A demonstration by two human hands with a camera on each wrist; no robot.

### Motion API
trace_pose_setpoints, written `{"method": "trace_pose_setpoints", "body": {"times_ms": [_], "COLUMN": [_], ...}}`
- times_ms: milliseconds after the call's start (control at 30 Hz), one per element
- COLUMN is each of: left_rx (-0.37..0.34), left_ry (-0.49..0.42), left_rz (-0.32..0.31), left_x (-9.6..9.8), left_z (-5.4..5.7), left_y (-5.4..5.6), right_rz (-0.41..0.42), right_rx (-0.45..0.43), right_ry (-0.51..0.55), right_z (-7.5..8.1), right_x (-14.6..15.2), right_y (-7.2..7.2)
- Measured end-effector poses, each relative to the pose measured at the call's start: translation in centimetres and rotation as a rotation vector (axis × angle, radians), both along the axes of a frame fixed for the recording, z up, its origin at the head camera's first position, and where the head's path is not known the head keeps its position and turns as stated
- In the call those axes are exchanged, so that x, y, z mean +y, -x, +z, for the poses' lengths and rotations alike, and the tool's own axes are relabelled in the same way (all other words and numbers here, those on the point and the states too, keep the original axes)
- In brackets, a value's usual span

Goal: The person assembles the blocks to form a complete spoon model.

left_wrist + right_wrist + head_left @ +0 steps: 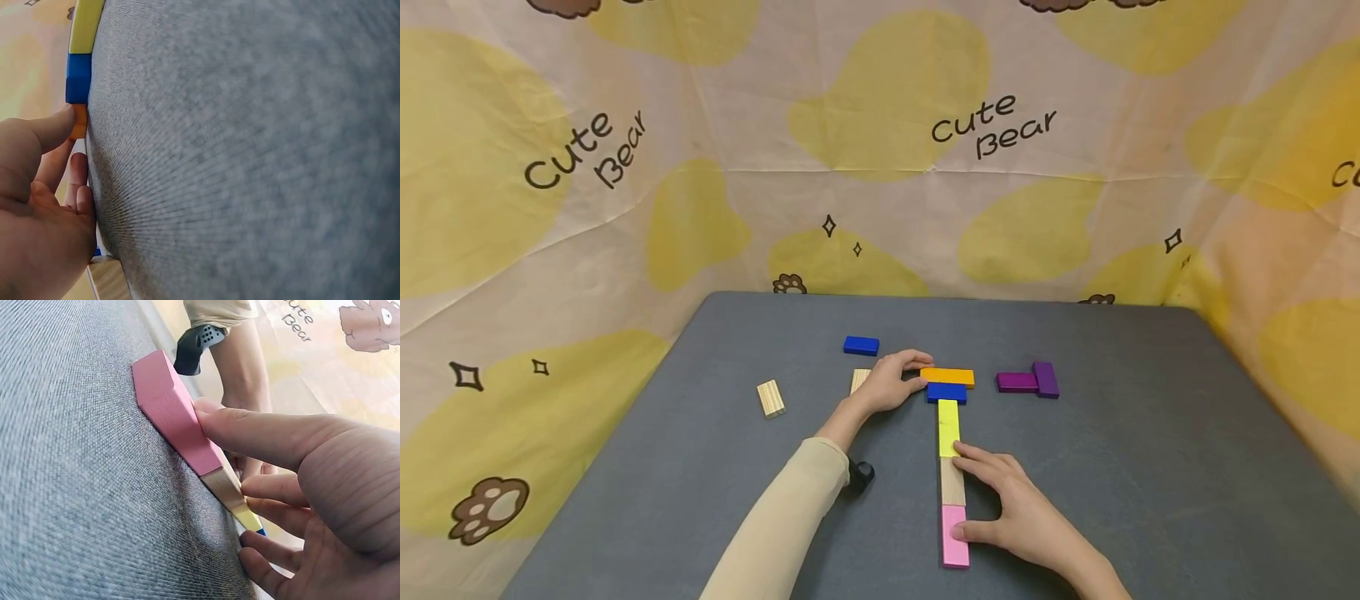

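Flat blocks form a T on the dark table. An orange block (953, 378) lies crosswise at the far end, a blue block (947, 394) right in front of it. From there a yellow block (948, 427), a plain wooden block (952, 483) and a pink block (954, 550) run end to end toward me. My left hand (891, 382) pinches the orange block's left end between thumb and index finger. My right hand (1026, 508) rests along the stem, its thumb (212, 419) on the pink block and its fingertips by the wooden and yellow blocks.
Left of the T lie another blue block (861, 346), a wooden block (860, 379) partly hidden by my left hand, and a second wooden block (771, 399). Two purple blocks (1017, 382) touch each other on the right. A patterned cloth (880, 167) hangs behind the table.
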State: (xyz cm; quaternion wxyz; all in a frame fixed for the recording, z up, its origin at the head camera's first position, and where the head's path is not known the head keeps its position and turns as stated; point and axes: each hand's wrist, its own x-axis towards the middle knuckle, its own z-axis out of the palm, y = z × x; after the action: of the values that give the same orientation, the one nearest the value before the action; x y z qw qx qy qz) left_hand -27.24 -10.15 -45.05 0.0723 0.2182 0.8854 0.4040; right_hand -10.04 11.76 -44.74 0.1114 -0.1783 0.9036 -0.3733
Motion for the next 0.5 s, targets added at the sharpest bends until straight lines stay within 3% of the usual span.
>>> {"method": "trace_pose_setpoints", "body": {"times_ms": [500], "left_rx": [-0.002], "left_ry": [0.006], "left_rz": [0.012], "left_x": [0.12], "left_z": [-0.30], "left_y": [0.03], "right_rz": [0.003], "right_rx": [-0.002], "right_ry": [0.001], "right_z": [0.06], "right_x": [-0.02], "right_y": [0.01]}}
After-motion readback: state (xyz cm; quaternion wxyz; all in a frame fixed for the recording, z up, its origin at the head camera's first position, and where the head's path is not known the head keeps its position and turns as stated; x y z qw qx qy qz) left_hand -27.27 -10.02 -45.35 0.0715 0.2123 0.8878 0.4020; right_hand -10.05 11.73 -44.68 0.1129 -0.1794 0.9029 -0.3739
